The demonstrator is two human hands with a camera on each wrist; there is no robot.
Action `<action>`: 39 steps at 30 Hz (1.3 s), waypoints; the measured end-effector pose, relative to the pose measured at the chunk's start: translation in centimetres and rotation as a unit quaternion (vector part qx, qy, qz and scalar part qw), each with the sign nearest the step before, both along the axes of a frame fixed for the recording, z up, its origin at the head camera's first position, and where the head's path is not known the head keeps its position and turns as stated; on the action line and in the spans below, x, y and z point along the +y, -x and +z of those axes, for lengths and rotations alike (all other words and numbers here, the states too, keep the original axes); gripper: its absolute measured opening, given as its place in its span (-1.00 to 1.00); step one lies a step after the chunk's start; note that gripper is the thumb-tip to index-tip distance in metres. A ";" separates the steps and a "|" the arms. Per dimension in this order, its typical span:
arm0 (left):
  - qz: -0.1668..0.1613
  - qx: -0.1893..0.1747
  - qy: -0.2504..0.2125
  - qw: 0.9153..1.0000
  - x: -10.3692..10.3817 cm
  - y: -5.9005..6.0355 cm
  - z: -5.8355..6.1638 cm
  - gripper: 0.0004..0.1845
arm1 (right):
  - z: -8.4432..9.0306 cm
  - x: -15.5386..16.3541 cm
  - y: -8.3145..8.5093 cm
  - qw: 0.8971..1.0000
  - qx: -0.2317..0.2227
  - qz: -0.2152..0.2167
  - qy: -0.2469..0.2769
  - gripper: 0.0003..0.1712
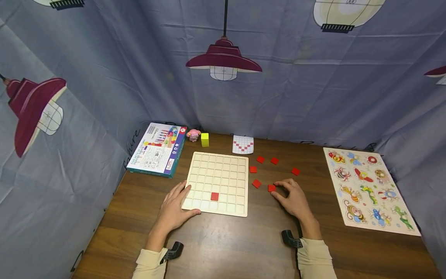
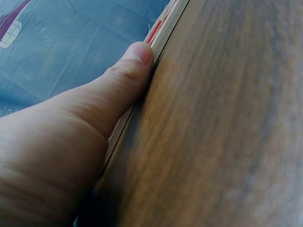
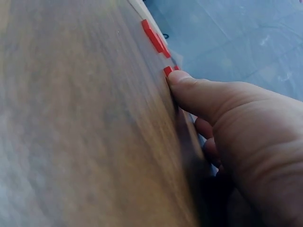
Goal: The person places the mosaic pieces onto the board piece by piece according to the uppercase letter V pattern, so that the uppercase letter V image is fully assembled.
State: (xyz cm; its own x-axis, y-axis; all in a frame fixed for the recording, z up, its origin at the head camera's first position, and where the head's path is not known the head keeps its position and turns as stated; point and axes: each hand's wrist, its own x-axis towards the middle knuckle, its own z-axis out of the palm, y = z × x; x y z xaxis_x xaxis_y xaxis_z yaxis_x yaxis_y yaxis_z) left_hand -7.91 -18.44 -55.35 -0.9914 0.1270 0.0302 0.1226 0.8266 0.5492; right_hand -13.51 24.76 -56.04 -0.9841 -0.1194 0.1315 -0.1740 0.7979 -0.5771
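A pale wooden grid board lies flat on the table, one red square tile in its lower part. My left hand rests at the board's near left corner, fingers spread along the left side and thumb against the near edge. In the left wrist view the thumb touches the board's side. Right of the board, my right hand pinches another red tile between thumb and index finger, low at the tabletop. The right wrist view shows that tile at the thumb tip.
Several loose red tiles lie right of the board. Behind it sits a pattern card with red squares. A yellow block, a pink figurine and a game box stand back left. An insect puzzle board lies far right.
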 end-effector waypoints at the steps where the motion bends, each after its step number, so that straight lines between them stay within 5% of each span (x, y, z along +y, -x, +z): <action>1: 0.000 0.000 0.000 1.000 0.0 0.0 0.0 0.11 | 0.0 0.0 0.0 1.000 0.002 0.000 0.000 -0.60; 13: 0.000 -0.004 -0.006 1.000 0.0 0.1 0.0 0.12 | -0.6 -0.4 -0.3 0.998 0.069 0.001 -0.005 -0.70; 25: 0.002 -0.009 -0.007 1.000 0.0 0.0 -0.1 0.13 | -0.5 -1.0 -0.7 0.992 0.105 -0.022 0.064 -0.75; 39: 0.002 -0.003 -0.003 1.000 -0.1 0.1 -0.4 0.14 | 0.7 -7.9 -2.1 0.988 0.120 0.045 0.087 -0.73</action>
